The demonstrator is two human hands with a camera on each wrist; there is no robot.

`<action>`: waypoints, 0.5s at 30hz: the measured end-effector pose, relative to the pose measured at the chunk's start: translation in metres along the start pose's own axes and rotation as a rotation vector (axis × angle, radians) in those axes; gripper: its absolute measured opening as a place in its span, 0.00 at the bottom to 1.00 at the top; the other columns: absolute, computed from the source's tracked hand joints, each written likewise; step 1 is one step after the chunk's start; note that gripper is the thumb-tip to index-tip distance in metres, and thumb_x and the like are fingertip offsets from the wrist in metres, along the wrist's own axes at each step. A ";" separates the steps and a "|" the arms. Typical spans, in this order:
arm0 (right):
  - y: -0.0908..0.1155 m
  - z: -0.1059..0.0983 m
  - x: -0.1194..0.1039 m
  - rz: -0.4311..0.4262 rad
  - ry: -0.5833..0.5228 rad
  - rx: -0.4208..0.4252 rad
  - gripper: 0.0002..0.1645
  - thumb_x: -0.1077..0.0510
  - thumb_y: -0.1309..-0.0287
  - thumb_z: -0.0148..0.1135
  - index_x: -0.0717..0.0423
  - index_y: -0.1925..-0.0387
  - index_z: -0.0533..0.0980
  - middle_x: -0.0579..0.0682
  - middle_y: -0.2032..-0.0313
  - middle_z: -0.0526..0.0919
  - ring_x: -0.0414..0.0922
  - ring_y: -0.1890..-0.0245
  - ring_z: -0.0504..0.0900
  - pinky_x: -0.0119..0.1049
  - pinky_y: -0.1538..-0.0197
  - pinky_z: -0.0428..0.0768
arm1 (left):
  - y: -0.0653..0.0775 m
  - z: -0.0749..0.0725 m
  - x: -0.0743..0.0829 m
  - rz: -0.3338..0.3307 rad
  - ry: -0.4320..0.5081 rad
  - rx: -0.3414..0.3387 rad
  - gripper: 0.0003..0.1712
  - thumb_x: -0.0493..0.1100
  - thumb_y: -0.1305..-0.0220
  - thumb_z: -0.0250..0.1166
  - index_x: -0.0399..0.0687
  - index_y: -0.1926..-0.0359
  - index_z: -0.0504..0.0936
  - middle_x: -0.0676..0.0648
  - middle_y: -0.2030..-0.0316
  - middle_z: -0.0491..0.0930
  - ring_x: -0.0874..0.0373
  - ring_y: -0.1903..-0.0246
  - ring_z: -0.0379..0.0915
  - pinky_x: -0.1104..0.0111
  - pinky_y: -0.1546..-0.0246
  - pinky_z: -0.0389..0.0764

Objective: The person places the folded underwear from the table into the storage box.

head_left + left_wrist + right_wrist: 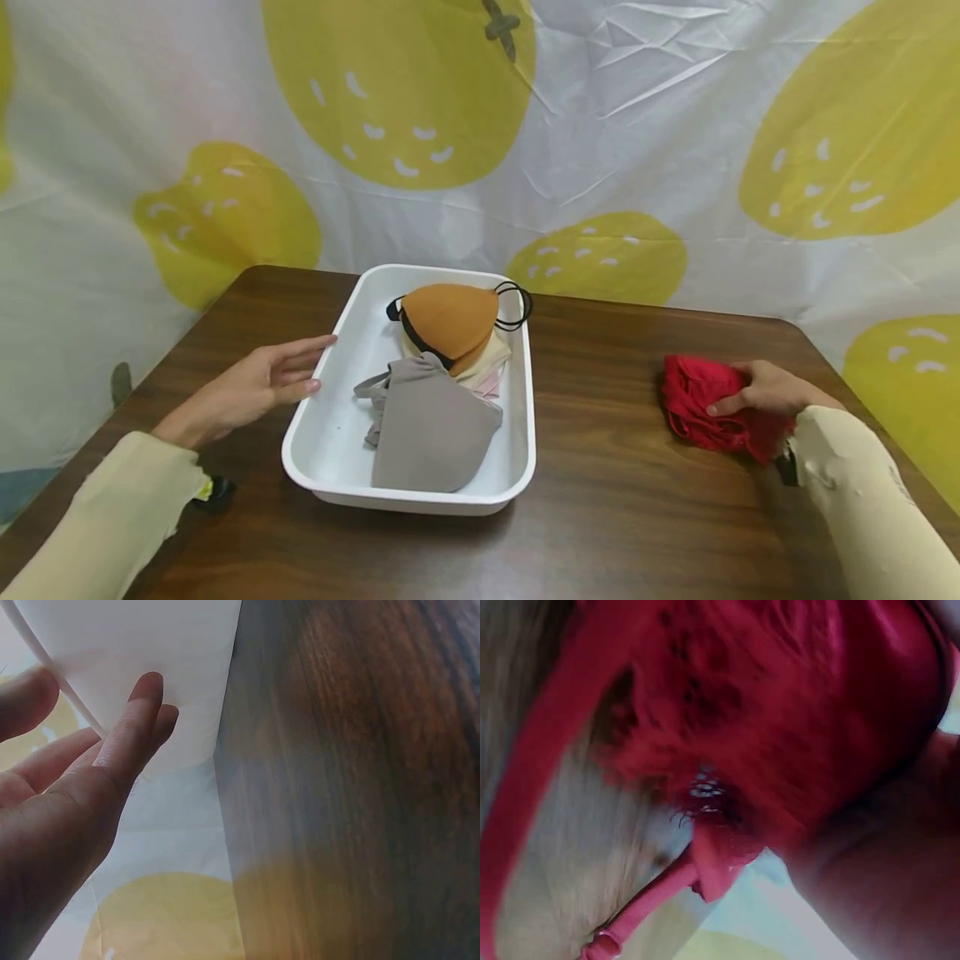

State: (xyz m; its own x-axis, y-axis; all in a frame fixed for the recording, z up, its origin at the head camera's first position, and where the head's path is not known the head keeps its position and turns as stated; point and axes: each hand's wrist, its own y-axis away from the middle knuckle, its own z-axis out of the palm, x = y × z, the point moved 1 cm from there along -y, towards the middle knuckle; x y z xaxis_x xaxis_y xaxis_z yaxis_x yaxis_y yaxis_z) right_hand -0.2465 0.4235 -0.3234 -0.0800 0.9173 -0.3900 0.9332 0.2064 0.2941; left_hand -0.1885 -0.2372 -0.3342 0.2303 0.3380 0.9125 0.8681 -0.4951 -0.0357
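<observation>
A red bra (705, 396) with lace and thin straps is at the right side of the table. My right hand (772, 390) grips it with the thumb across the cloth; in the right wrist view the bra (780, 712) fills much of the frame, straps hanging. My left hand (255, 387) is at the left side of a white tray (408, 502), its fairly straight fingers against the outer wall and the thumb near the rim. Inside the tray lie a folded grey bra (435, 429) and, behind it, an orange bra (450, 321) with black straps.
Under the orange bra lie cream and pink cloths (491, 371), partly hidden. The tray stands on a brown wooden table (600, 500). Behind the table's far edge hangs a white curtain (450, 225) with yellow fruit prints.
</observation>
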 end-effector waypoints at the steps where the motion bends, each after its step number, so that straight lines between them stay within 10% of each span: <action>1: 0.001 0.000 -0.001 -0.006 -0.010 0.011 0.39 0.49 0.49 0.75 0.71 0.44 0.73 0.50 0.62 0.85 0.40 0.62 0.79 0.33 0.58 0.78 | 0.000 0.000 0.000 0.001 0.004 -0.001 0.38 0.39 0.26 0.59 0.33 0.23 0.53 0.26 0.30 0.64 0.53 0.34 0.69 0.77 0.45 0.78; 7: 0.008 0.004 -0.009 -0.015 -0.163 0.076 0.49 0.52 0.48 0.74 0.75 0.34 0.61 0.55 0.59 0.83 0.39 0.63 0.79 0.35 0.61 0.82 | -0.001 0.000 0.002 0.003 0.000 -0.004 0.39 0.39 0.27 0.59 0.33 0.23 0.53 0.26 0.30 0.64 0.46 0.33 0.67 0.77 0.45 0.78; 15: 0.009 0.021 -0.022 -0.101 -0.633 0.023 0.28 0.64 0.41 0.66 0.47 0.42 0.68 0.37 0.61 0.84 0.35 0.60 0.83 0.34 0.57 0.85 | -0.003 0.001 0.000 0.006 0.024 -0.007 0.39 0.39 0.27 0.59 0.32 0.23 0.52 0.25 0.30 0.63 0.65 0.39 0.72 0.77 0.46 0.78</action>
State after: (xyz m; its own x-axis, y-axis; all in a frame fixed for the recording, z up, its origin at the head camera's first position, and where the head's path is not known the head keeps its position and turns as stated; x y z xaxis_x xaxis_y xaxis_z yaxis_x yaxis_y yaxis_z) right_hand -0.2292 0.3984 -0.3303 0.0478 0.5137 -0.8566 0.9397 0.2677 0.2129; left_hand -0.1908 -0.2349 -0.3339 0.2246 0.3154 0.9220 0.8638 -0.5024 -0.0386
